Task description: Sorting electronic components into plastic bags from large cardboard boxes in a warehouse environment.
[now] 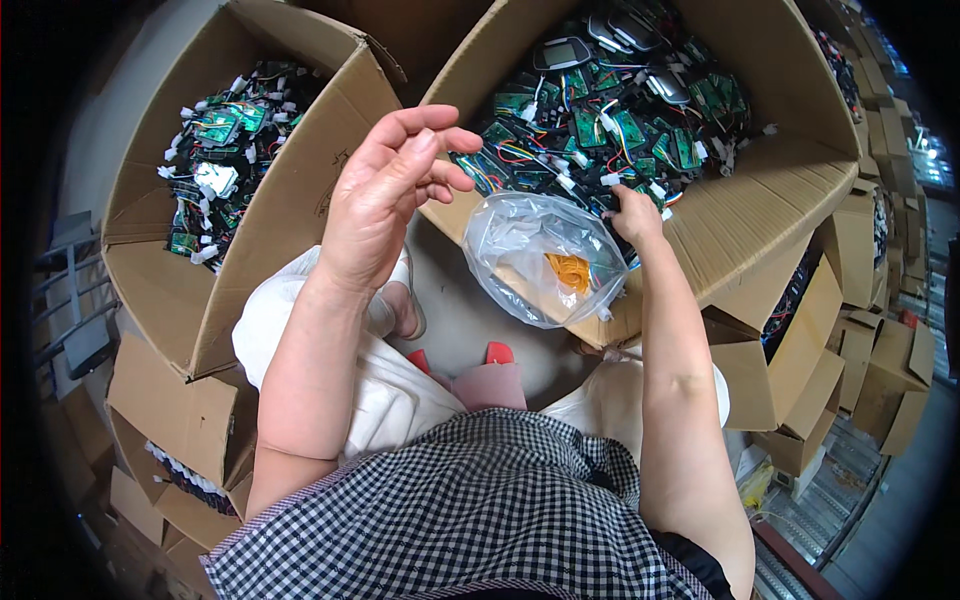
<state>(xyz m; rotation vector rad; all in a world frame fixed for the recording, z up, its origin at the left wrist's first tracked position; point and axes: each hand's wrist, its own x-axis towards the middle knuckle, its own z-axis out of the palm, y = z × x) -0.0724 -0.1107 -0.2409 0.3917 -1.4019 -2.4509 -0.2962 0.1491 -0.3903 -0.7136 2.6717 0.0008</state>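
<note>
My left hand is raised in the gap between two big cartons, its fingers loosely bent and apart, with nothing in it. My right hand reaches over the near edge of the right-hand carton. Its fingertips are closed down among green circuit boards with coloured wires, close to a white plug connector; what they grip is partly hidden. Left of that hand, a clear plastic bag lies over the carton's near flap. Inside it shows a bundle of orange-yellow rubber bands.
Another large carton at the left holds more wired boards. Grey display units lie among the boards at the far side of the right-hand carton. Smaller open cartons stack at the right and lower left. My knees are between the cartons.
</note>
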